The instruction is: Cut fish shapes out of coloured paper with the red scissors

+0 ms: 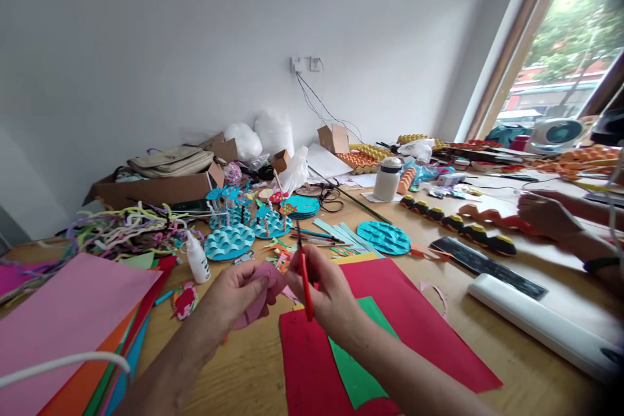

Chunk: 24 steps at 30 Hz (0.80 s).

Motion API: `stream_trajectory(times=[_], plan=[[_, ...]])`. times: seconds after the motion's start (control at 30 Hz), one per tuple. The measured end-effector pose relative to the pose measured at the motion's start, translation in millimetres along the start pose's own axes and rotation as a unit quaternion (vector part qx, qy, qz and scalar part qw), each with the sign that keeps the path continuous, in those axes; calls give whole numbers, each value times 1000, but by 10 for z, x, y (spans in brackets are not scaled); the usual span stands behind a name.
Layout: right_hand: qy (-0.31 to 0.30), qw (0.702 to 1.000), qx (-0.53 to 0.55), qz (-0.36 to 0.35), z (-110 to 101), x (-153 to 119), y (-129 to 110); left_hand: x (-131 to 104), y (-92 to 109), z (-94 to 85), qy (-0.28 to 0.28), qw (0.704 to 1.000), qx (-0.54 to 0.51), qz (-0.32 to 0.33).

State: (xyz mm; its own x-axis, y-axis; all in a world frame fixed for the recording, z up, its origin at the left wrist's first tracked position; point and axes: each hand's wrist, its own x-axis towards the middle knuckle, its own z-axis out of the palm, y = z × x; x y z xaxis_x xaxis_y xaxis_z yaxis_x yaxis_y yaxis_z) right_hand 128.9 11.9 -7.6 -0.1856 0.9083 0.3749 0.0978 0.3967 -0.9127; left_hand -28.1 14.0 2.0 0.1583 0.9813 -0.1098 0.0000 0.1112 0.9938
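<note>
My left hand (244, 289) pinches a piece of pink paper (256, 309) with a curved outline, held above the table. Red-handled scissors (305, 279) are in my right hand (326, 296), their dark blades pointing up and away from me. The fingertips of my right hand come close to the pink paper's right edge; whether they touch it I cannot tell. Beneath my right arm lie red sheets (409, 318) with a green sheet (365, 338) on top. Small cut scraps (280, 253) lie just beyond my hands.
A stack of coloured paper (73, 312) lies on the left, near a white glue bottle (197, 259) and tangled pipe cleaners (131, 227). Blue paper discs (383, 237) lie ahead. A white bottle (387, 180) stands farther back. On the right, another person's hands (550, 218) hold an orange strip.
</note>
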Motion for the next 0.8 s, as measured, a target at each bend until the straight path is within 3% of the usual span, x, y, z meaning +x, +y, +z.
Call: stream_trajectory(times=[0.07,0.17,0.37,0.8], plan=[[3,1000,19,0,-26,-86,-25,-3,-6,-16,16,1000,-1,7],[-83,996,-10,26,-11,-213,9,-36,29,-15,22,999,-17,28],[-134,986,-43,91,78,-281,212,-86,96,19,30,997,-52,38],[-143,981,-14,127,46,-243,272,-64,50,42,18,999,-28,8]])
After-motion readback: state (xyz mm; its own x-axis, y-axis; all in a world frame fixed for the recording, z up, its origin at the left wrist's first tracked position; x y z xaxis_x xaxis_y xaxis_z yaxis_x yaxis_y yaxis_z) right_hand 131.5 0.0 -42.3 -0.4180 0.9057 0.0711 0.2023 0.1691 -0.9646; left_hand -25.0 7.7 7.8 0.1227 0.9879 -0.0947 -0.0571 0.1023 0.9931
